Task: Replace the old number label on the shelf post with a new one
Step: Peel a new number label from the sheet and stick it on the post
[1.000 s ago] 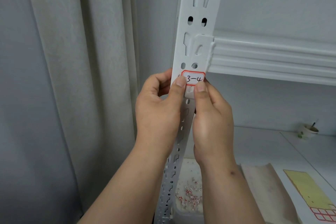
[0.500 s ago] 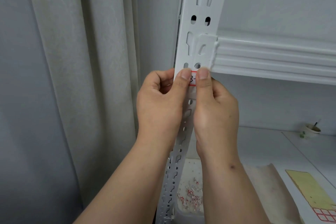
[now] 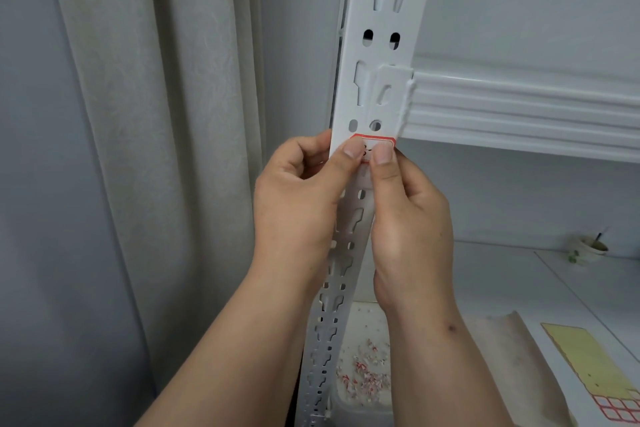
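A white slotted shelf post point(image 3: 381, 10) rises through the middle of the view. A white number label with a red border point(image 3: 372, 141) sits on it just below the shelf beam joint. My left hand point(image 3: 298, 204) holds the post from its left edge, fingers curled, with the thumb tip pressed on the label's left half. My right hand point(image 3: 412, 218) comes from the right; its thumb tip presses the label's right half and its fingers are hidden behind the post. The thumbs cover most of the writing.
A white shelf beam point(image 3: 519, 107) runs right from the post. A pale curtain point(image 3: 156, 114) hangs at the left. Below are a white tray with red-and-white paper scraps point(image 3: 363, 374), a yellow sticker sheet with red-bordered labels point(image 3: 585, 360) and a small cup point(image 3: 587, 248).
A second ago both thumbs sat under the label and "3-4" was readable. They slid up over it, and now rest on its lower part with the top border showing.
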A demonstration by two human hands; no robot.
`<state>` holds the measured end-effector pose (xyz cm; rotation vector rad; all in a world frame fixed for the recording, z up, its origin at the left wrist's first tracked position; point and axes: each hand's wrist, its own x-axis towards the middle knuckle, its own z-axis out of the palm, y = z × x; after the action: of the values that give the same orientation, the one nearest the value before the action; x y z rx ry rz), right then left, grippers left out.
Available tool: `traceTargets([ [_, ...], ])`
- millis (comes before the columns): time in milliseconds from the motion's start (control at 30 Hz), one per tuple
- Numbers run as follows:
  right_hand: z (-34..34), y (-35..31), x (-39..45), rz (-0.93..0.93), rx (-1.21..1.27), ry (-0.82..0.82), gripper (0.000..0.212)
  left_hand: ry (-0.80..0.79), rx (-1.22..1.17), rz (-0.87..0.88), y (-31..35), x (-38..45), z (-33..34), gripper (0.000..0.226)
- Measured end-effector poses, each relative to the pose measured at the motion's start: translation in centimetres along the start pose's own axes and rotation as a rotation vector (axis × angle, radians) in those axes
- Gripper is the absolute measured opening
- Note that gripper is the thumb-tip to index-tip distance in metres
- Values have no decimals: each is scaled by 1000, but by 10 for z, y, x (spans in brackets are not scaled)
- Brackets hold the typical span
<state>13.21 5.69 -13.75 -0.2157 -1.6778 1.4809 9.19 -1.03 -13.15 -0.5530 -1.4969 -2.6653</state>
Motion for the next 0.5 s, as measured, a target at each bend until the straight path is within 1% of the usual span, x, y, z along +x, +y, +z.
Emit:
traceTargets([
  [133, 0, 5, -2, 7, 23, -13, 34, 11, 17, 33, -3, -2, -2, 16],
  [233, 0, 5, 0, -25, -12, 3, 27, 28, 87, 58, -4, -1, -2, 14],
  [333, -1, 4, 0, -21, -13, -4, 24, 37, 118, 73, -4, -1, -2, 14],
  [433, -3, 4, -2, 22, 60, -56, 29, 32, 106, 65, -2, -3, -3, 18],
  [500, -5, 2, -3, 53, 106, -91, 29, 25, 89, 54, -1, -5, -3, 19],
])
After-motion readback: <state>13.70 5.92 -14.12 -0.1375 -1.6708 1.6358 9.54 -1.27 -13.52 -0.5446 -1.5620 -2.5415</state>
